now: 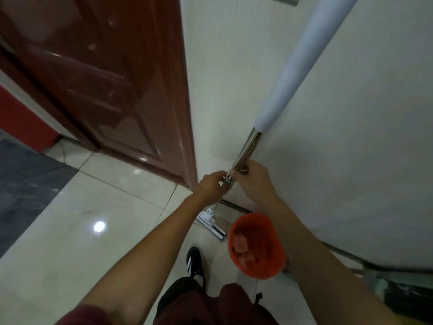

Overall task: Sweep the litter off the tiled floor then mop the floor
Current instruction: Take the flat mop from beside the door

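A flat mop stands upright by the white wall. Its handle (302, 66) has a pale grip on top and a shiny metal shaft below. The white mop head (212, 225) rests on the pale tiled floor (98, 207). My left hand (210, 185) grips the shaft at a grey collar. Just above it, my right hand (254, 178) grips the metal shaft. An orange bucket (256, 245) sits on the floor beside the mop head, under my right forearm.
A dark red wooden door (105, 85) stands open on the left, its edge near the mop. The white wall (351, 160) fills the right side. A dark floor strip (25, 184) lies at far left. My black shoe (194, 261) is behind the bucket.
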Motion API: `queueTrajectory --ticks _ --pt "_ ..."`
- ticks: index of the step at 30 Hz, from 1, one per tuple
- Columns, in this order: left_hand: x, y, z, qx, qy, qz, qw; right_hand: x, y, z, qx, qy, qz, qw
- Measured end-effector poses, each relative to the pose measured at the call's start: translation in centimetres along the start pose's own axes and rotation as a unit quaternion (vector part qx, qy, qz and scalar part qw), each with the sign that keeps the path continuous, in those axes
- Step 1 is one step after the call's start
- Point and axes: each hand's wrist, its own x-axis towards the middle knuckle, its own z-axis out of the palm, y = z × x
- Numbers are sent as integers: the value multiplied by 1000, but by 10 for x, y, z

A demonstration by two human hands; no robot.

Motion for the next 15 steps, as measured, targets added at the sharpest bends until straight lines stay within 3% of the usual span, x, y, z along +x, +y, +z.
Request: queueTrajectory --ticks 7,15 --pt "-115 -8 42 -31 73 -30 996 -105 12 10 -25 -80 -48 995" --pt "-224 -36 84 -84 79 -78 990 -210 35 32 -45 -121 -58 990"
